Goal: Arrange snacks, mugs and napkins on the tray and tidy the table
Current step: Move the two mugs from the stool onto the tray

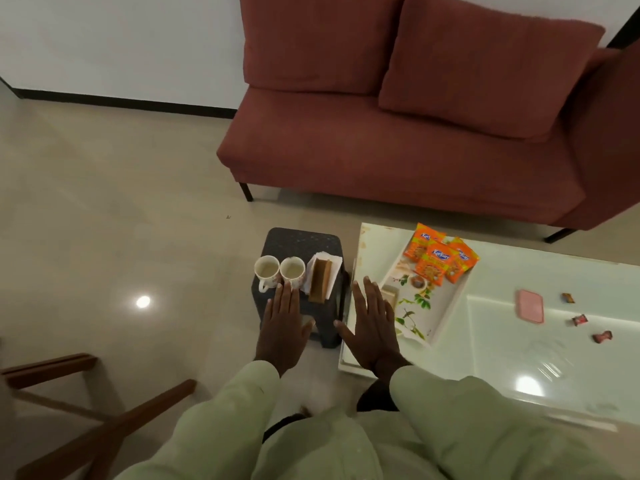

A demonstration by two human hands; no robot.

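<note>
Two white patterned mugs (pixel 266 269) (pixel 292 270) stand side by side on a dark plastic stool (pixel 301 241), beside a wooden napkin holder (pixel 320 279) with white napkins. A white floral tray (pixel 446 303) lies on the glossy white table (pixel 519 341) and carries three orange snack packets (pixel 438 259). My left hand (pixel 282 327) hovers flat over the stool just below the mugs, fingers straight, holding nothing. My right hand (pixel 372 323) is spread flat over the table's left edge and the tray's near corner, holding nothing.
A pink flat case (pixel 530 305) and three small wrapped sweets (pixel 580 319) lie on the table right of the tray. A red sofa (pixel 398 150) stands behind. A wooden chair frame (pixel 86 410) is at the lower left on the tiled floor.
</note>
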